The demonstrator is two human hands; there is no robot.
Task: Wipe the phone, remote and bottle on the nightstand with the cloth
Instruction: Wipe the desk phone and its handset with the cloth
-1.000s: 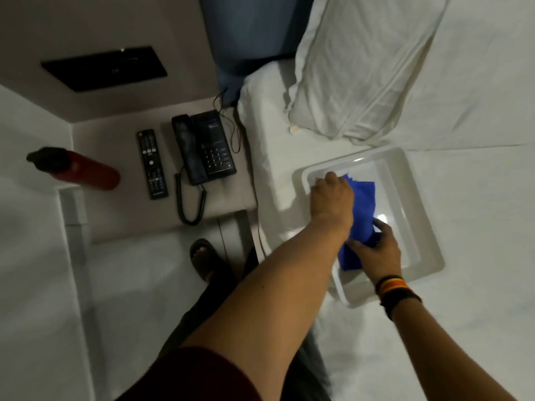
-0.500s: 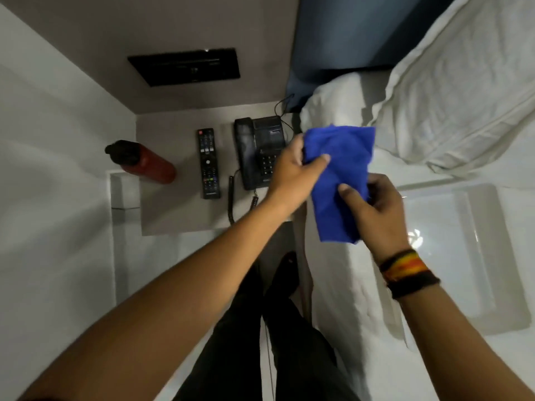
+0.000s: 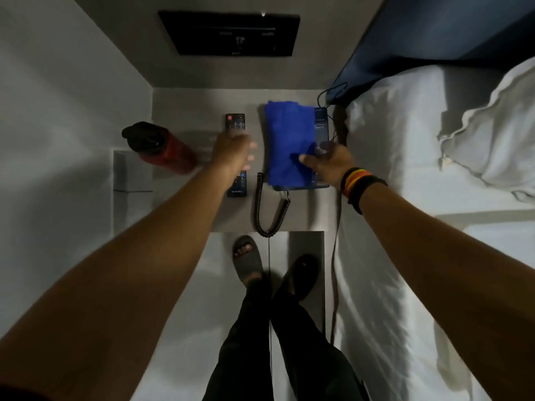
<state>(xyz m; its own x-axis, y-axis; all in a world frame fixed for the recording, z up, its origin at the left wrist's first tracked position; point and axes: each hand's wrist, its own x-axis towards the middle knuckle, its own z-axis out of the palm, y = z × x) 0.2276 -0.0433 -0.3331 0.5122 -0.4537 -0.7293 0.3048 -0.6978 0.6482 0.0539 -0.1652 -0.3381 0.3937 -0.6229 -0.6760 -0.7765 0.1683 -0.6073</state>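
The blue cloth (image 3: 289,143) lies spread over the black desk phone (image 3: 321,131) on the grey nightstand (image 3: 199,105), covering most of the handset side. My right hand (image 3: 327,162) grips the cloth's lower right edge. My left hand (image 3: 234,150) hovers over the middle of the black remote (image 3: 236,121), fingers apart and blurred, holding nothing. The remote's two ends show above and below the hand. The red bottle (image 3: 162,149) with a black cap stands at the nightstand's left side.
The phone's coiled cord (image 3: 266,209) hangs over the nightstand's front edge. A bed with white sheets (image 3: 405,227) and a pillow (image 3: 492,134) is on the right. A black wall panel (image 3: 231,33) sits above. My feet (image 3: 249,259) are on the floor below.
The cloth came out of the white tray on the bed, was carried left by both hands and now lies on the phone. My left hand let go and moved over the remote.
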